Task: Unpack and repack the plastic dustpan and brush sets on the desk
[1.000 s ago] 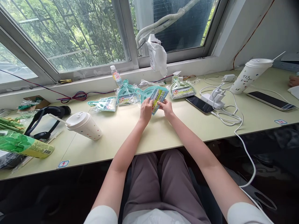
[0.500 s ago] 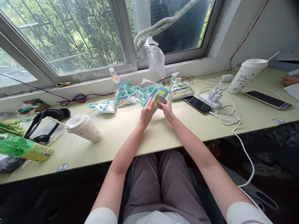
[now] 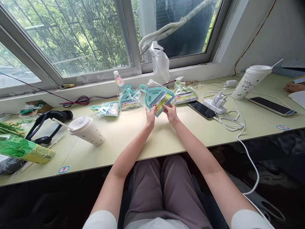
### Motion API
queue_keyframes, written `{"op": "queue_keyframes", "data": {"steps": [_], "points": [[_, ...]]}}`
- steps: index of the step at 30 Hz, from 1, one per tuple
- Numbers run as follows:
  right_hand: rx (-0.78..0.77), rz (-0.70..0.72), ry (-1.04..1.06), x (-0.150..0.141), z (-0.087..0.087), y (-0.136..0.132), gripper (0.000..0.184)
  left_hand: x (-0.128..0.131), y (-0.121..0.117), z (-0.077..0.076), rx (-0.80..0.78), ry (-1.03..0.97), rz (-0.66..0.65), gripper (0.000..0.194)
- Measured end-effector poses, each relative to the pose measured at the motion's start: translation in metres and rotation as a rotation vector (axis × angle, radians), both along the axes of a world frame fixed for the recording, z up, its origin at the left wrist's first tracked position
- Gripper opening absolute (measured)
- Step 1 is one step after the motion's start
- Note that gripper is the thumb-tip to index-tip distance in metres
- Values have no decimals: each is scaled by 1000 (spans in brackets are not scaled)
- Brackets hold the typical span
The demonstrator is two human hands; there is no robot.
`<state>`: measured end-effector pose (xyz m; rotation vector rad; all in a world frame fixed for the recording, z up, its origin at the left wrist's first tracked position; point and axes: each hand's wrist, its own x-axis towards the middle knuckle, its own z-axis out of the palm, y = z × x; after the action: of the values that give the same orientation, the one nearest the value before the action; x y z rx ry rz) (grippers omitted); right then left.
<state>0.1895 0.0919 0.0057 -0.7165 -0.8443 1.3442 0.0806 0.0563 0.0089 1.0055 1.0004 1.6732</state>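
Between my hands is a green mini dustpan and brush set (image 3: 156, 95) in clear wrapping with a printed label, tilted with its handle toward the upper left. My left hand (image 3: 150, 117) is closed on its lower left edge. At the lower right edge, my right hand (image 3: 171, 113) grips it with thumb and fingers. Similar wrapped sets lie beyond on the table: one at the left (image 3: 107, 108), one in the middle (image 3: 130, 98) and one at the right (image 3: 185, 93).
A lidded paper cup (image 3: 87, 132) leans at left, near a green bottle (image 3: 26, 149) and black headset (image 3: 47, 125). To the right are a phone (image 3: 202, 109), a power strip (image 3: 214, 106) with cables, another phone (image 3: 271, 106) and another cup (image 3: 250, 82). Another person's hand (image 3: 294, 86) is at far right.
My left hand has shifted from the front of the set down to its lower left edge. The set now faces me more fully, its label less covered.
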Motion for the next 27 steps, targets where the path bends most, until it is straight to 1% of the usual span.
{"op": "queue_keyframes", "data": {"steps": [3, 5, 6, 9, 10, 12, 14, 15, 18, 19, 20, 22, 23, 25, 27], "points": [[-4, -23, 43, 4, 1, 1, 24, 7, -4, -2, -47, -47, -86, 45], [-2, -31, 60, 6, 1, 2, 26, 7, -4, 1, -78, -81, -143, 40], [4, -25, 59, 6, 2, 2, 26, 5, -3, 4, -80, -106, -151, 39], [6, 16, 26, 3, 1, 0, 25, -5, 1, 9, -43, -154, -97, 43], [-1, 29, 15, 2, 1, 0, 25, -9, 2, 10, -26, -150, -78, 47], [-12, 32, 8, 0, 0, 0, 23, -11, 1, 7, 0, -123, -84, 56], [-1, 7, 14, 1, -1, 0, 23, -7, -1, 2, -10, -102, -144, 58], [9, -14, 14, 3, -1, 1, 23, -3, -3, -2, -34, -88, -198, 57], [34, -69, 1, 10, 0, 5, 28, 11, -6, -8, -141, -39, -392, 48], [36, -83, -1, 12, 1, 6, 30, 14, -6, -8, -161, -38, -420, 43], [37, -92, 1, 13, 1, 7, 32, 16, -6, -6, -161, -54, -408, 39], [34, -91, 9, 12, 1, 7, 33, 13, -4, -1, -109, -124, -292, 33], [30, -79, 14, 10, 0, 7, 33, 10, -3, 2, -70, -160, -228, 33], [26, -27, 26, 5, -2, 5, 31, 2, -2, 6, 0, -204, -145, 40], [26, 29, 29, 2, -4, 5, 30, -3, -2, 6, 27, -213, -106, 49]]}}
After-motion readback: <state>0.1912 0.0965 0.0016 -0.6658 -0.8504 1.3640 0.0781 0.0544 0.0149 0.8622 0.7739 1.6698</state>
